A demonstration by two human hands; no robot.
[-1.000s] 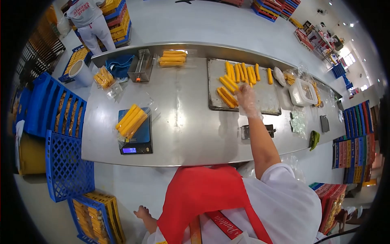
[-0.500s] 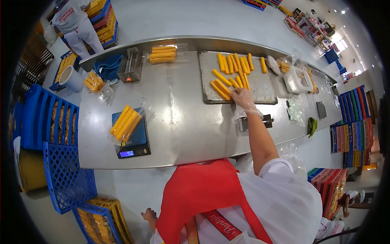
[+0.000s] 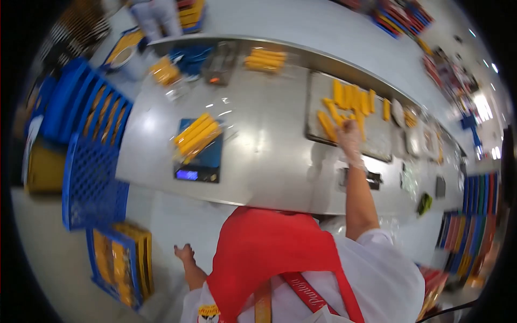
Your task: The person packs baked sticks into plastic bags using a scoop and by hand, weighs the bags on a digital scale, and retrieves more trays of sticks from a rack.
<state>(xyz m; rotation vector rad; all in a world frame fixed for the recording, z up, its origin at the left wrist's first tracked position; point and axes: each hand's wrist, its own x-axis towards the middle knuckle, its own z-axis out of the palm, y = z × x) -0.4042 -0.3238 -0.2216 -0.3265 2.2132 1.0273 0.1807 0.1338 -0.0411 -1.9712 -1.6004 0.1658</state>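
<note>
While L hand (image 3: 184,252) hangs loose, unclenched, off table (image 3: 264,156), gloved R hand (image 3: 349,137) is at sticks (image 3: 327,126) on tray (image 3: 379,145); blurred, can't tell if gripping.

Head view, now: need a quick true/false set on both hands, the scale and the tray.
1. Bagged yellow sticks lie on the scale. True.
2. The right hand is at the tray. True.
3. The left hand presses on the scale. False: it hangs off the table, apart from the scale.
4. The tray holds no sticks. False: several loose yellow sticks lie there.
</note>
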